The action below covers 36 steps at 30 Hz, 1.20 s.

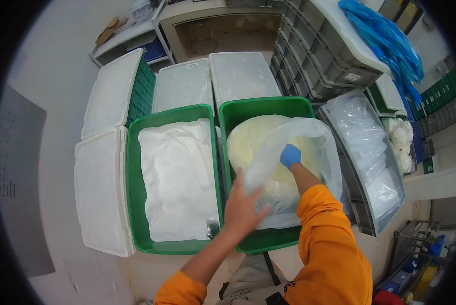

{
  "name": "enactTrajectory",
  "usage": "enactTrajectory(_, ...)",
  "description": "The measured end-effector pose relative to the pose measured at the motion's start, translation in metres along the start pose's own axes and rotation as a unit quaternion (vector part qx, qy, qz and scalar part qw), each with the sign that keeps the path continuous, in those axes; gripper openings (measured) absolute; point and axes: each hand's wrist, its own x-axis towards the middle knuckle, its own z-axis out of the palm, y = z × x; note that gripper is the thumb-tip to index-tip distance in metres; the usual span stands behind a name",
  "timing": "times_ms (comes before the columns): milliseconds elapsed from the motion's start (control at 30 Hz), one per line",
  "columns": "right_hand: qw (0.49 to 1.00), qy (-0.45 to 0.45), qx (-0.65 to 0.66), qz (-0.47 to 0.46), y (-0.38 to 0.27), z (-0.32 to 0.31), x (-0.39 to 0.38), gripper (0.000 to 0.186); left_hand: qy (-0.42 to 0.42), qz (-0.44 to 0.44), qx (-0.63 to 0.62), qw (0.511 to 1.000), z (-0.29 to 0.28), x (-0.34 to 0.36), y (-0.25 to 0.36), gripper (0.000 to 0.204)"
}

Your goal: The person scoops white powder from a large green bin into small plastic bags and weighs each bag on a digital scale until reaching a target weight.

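Observation:
My right hand (290, 155), in a blue glove, reaches into a clear plastic bag (268, 145) over pale yellow powder (253, 133). It looks closed; whatever it holds is hidden. My bare left hand (243, 206), blurred by motion, has its fingers apart at the bag's near left side. Bag and powder sit in the right green crate (268, 104). Beside it, the left green crate (132, 203) holds white powder (179, 178). A small dark packet (213, 229) lies at that powder's near right corner.
White-lidded boxes stand left, such as this lidded box (102, 190), and behind the crates. Grey stacked crates (314, 46) rise at the back right, with blue plastic sheeting (385, 35) on top. A grey tray of clear bags (362, 152) leans to the right.

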Motion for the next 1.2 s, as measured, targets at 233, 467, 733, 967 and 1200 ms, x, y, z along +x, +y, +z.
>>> enactTrajectory(233,0.986,0.092,0.139,0.015,0.012,-0.046,-0.088,0.032,0.161,0.018,0.014,0.987,-0.052,0.056,-0.019,0.056)
enactTrajectory(467,0.97,0.193,0.143,-0.031,0.011,-0.09,-0.18,0.029,0.178,0.009,-0.004,0.984,-0.095,0.071,0.007,0.065)
enactTrajectory(733,0.962,0.218,0.139,-0.089,0.022,-0.162,-0.261,0.031,0.187,0.07,-0.039,0.979,-0.094,-0.061,0.003,0.079)
enactTrajectory(967,0.944,0.194,0.121,-0.239,-0.038,-0.238,-0.329,0.026,0.177,-0.17,-0.248,0.937,-0.037,-0.312,-0.112,0.069)
enactTrajectory(1200,0.867,0.085,0.09,-0.482,-0.203,-0.229,-0.423,0.025,0.38,-0.486,-0.35,0.705,0.092,-0.656,-0.141,0.065)
